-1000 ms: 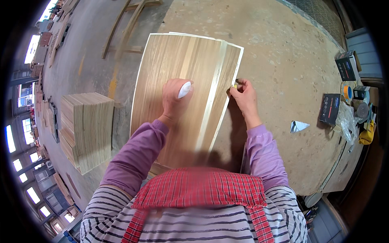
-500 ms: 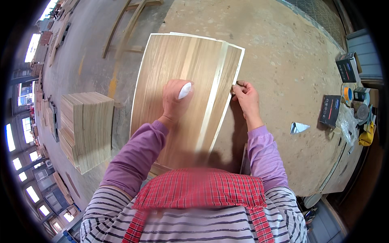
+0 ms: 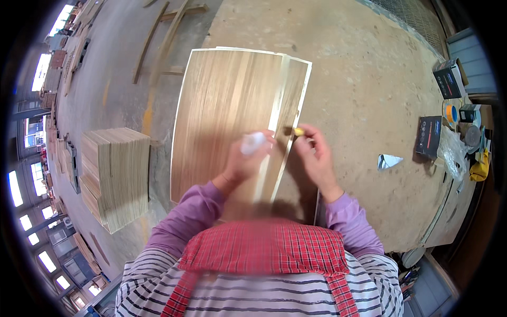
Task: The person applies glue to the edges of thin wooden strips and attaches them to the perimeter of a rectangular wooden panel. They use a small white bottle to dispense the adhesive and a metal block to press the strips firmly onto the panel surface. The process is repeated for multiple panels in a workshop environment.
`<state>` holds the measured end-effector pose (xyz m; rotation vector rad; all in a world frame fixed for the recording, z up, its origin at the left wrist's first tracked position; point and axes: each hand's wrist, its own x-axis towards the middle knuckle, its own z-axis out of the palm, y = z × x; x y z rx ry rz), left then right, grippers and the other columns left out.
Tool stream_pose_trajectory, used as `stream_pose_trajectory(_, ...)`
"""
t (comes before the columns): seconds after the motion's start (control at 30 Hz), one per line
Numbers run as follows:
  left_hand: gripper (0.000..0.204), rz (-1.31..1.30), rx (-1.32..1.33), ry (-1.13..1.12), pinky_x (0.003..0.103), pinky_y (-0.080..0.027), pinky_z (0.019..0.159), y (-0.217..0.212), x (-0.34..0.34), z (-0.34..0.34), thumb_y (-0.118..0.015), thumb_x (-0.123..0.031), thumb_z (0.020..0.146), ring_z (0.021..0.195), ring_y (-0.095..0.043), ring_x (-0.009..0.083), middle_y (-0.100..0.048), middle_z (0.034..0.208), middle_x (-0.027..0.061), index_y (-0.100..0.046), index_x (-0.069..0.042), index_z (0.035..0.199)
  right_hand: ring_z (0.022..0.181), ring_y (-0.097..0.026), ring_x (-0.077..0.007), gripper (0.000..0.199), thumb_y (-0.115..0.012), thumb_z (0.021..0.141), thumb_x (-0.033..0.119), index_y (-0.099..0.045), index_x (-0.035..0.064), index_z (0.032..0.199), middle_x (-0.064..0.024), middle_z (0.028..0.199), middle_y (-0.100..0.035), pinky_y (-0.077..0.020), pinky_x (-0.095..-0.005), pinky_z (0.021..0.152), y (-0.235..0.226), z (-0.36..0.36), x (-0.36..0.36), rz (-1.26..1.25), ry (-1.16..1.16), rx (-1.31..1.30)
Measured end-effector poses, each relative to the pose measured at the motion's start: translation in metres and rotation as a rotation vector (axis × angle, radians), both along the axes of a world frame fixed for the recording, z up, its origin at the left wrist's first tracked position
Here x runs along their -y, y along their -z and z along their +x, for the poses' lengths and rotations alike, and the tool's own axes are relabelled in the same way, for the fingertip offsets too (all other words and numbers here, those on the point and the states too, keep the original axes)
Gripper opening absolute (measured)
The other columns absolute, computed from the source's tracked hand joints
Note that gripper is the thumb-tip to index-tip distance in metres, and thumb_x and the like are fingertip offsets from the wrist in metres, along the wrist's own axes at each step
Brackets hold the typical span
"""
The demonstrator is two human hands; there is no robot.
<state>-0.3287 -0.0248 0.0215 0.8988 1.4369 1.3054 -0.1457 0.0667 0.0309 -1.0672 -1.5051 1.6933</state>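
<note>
A wood-grain board (image 3: 227,95) with white edges lies in front of me, on top of at least one more board whose edges show at the far and right sides. Over its right half, my left hand (image 3: 240,158) is closed round a white, round-ended object (image 3: 253,142) like a small bottle; motion blurs it, and the fist hides its lower part. My right hand (image 3: 316,158) hovers by the board's right edge. Its thumb and fingers pinch a small yellow piece (image 3: 299,131), too small and blurred to name.
A tall stack of cut panels (image 3: 113,174) stands on the left. The boards lie on a stained brown worktop (image 3: 359,95). A shiny triangular scrap (image 3: 388,161) rests to the right, with dark boxes (image 3: 429,136), an orange tape roll (image 3: 450,113) and a clear plastic bag (image 3: 451,150) beyond.
My left hand has moved right and nearer to me with the white object. My right hand has come left and nearer, and a yellow piece now shows in its fingers.
</note>
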Motion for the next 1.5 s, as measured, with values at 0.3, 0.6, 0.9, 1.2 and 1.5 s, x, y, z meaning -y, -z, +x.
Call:
stream_pose_trajectory(0.3, 0.032, -0.114, -0.603, 0.665, 0.038, -0.05, 0.077, -0.024, -0.018, 0.015, -0.072, -0.02, 0.078, 0.088, -0.064, 0.0263, -0.067, 0.102, 0.0098, -0.064, -0.005, 0.105, 0.105, -0.053, -0.0165, 0.031, -0.063, 0.091, 0.016, -0.057, 0.0018, 0.117, -0.0073, 0.111, -0.059, -0.043, -0.0301, 0.092, 0.006, 0.011, 0.022, -0.166, -0.147, -0.195)
stream_pose_trajectory(0.6, 0.038, 0.177, -1.311, 0.051, 0.044, -0.037, 0.096, 0.014, -0.05, -0.048, -0.07, -0.022, 0.076, 0.115, -0.05, 0.0285, -0.055, 0.126, 0.0086, -0.063, -0.01, 0.112, 0.075, -0.054, -0.0089, 0.029, -0.058, 0.096, 0.028, -0.057, 0.0011, 0.105, -0.0024, 0.083, -0.06, -0.0467, -0.0261, 0.067, 0.051, 0.013, -0.013, -0.059, 0.01, 0.269)
stream_pose_trajectory(0.9, 0.038, 0.137, -1.301, 0.062, 0.043, -0.036, 0.097, 0.011, -0.052, -0.047, -0.069, -0.022, 0.077, 0.115, -0.05, 0.0293, -0.055, 0.126, 0.0085, -0.063, -0.009, 0.112, 0.07, -0.059, -0.0138, 0.033, -0.061, 0.093, 0.032, -0.059, 0.0001, 0.098, -0.0081, 0.078, -0.064, -0.048, -0.0299, 0.064, 0.05, 0.008, -0.017, -0.06, -0.003, 0.286)
stream_pose_trajectory(1.2, 0.039, 0.118, -1.306, 0.069, 0.044, -0.036, 0.098, 0.01, -0.051, -0.046, -0.069, -0.023, 0.077, 0.117, -0.049, 0.0294, -0.054, 0.127, 0.0084, -0.062, -0.01, 0.113, 0.068, -0.06, -0.015, 0.034, -0.062, 0.092, 0.033, -0.06, -0.001, 0.096, -0.0095, 0.077, -0.065, -0.0482, -0.0305, 0.062, 0.049, 0.005, -0.019, -0.077, -0.01, 0.303)
stream_pose_trajectory(1.5, 0.04, 0.119, -1.306, 0.076, 0.044, -0.035, 0.098, 0.01, -0.051, -0.046, -0.069, -0.023, 0.077, 0.116, -0.049, 0.0296, -0.054, 0.127, 0.0086, -0.062, -0.01, 0.114, 0.067, -0.061, -0.0155, 0.034, -0.062, 0.092, 0.033, -0.061, -0.0011, 0.096, -0.0101, 0.077, -0.066, -0.0484, -0.0308, 0.062, 0.049, 0.005, -0.019, -0.089, -0.008, 0.3)
